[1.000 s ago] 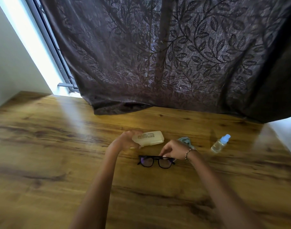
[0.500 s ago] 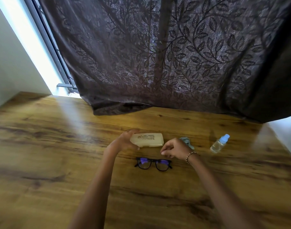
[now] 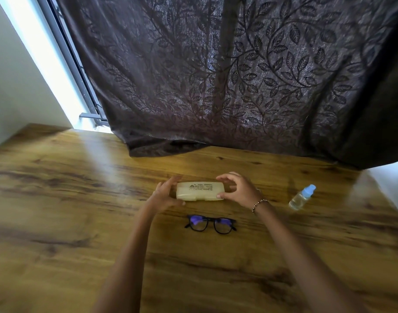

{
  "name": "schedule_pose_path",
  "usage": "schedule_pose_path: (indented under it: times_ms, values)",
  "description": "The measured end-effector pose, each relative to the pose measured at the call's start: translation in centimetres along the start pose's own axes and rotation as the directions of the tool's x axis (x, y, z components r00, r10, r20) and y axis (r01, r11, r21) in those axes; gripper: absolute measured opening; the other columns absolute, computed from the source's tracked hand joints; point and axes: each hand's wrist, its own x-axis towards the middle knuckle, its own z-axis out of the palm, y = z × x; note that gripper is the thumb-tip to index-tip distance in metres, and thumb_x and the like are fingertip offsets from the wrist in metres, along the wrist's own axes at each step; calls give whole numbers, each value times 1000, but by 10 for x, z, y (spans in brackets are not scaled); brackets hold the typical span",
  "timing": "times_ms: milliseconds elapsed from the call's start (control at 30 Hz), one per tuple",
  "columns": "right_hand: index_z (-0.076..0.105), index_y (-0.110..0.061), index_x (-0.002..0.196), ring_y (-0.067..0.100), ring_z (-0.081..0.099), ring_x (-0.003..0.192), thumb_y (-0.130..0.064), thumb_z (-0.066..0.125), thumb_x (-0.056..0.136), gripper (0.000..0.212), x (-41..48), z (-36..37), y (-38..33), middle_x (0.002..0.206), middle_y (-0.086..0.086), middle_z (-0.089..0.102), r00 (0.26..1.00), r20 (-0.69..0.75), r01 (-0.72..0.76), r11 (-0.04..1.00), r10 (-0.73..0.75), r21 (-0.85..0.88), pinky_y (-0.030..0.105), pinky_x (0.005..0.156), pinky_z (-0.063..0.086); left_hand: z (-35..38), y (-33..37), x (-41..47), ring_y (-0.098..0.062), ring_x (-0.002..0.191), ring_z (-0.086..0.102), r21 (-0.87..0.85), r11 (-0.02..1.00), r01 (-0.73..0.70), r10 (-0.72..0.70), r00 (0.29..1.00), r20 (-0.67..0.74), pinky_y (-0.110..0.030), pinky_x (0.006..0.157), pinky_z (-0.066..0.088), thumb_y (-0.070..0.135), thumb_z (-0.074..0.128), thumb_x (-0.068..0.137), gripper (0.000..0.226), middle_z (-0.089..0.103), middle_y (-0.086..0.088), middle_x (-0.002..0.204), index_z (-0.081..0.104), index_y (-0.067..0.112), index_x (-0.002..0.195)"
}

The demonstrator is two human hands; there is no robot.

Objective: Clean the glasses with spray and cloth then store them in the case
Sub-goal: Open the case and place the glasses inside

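I see first the dark brown curtain with a leaf pattern (image 3: 227, 75), which hangs at the back and rests its hem on the far edge of the wide wooden counter with brown grain (image 3: 69, 211). At the left of the curtain a strip of bright window (image 3: 44, 64) shows.

On the counter, in the middle, lies the pale cream plastic glasses case with dark printed text on its lid (image 3: 199, 191). It looks closed. My left hand (image 3: 165, 195) holds its left end, with the fingers curved around it and the thumb below. My right hand (image 3: 237, 188), with a beaded bracelet on the wrist, holds the right end, the thumb at the front edge and the fingers arched over the top. Both hands are half closed on the case.

Nearer to me, just in front of the case and apart from it, the black-framed glasses with a blue shine on the lenses (image 3: 210, 224) lie on the counter, free of any hand. At the right, well apart, stands tilted the small clear spray bottle with a light blue cap (image 3: 302, 197). The cloth I cannot see.

I judge the step in hand is opening the case. The next move calls for lifting the lid with the fingers while one hand keeps the base steady. If the glasses are already clean, I cannot tell.
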Motion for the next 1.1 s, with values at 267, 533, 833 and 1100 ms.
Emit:
schedule_pose_path:
  times_ms: [267,533,833,1100]
  values:
    - [63,-26,117,14,47,125,-13,78,74,47,5,7,12,132,-1,54,998,31,-51,995,48,91,24,97,48,6,-10,-6,-17,122,36,-205,978,-43,31,998,-63,-45,106,33,29,81,70,83,48,11,124,36,38,139]
    - [63,-26,118,13,46,126,-12,79,74,48,5,9,18,135,1,53,996,55,-72,987,64,146,27,100,47,12,-15,-4,-17,126,39,-213,975,-62,37,992,-118,-50,108,31,32,80,71,83,53,7,128,35,33,141]
    - [71,-31,108,6,59,112,-30,85,66,44,13,2,26,118,-8,67,995,46,-93,973,85,213,28,96,50,17,-14,-3,-16,126,38,-186,982,-37,8,988,-155,-41,106,30,31,78,72,88,52,15,125,29,29,145]
    - [72,-25,103,9,64,103,-40,73,78,29,25,6,26,104,-8,71,983,32,-175,888,179,426,26,89,52,18,-15,-4,-21,129,36,-214,977,10,-45,986,-158,-47,109,31,30,79,72,92,42,24,115,24,35,147]
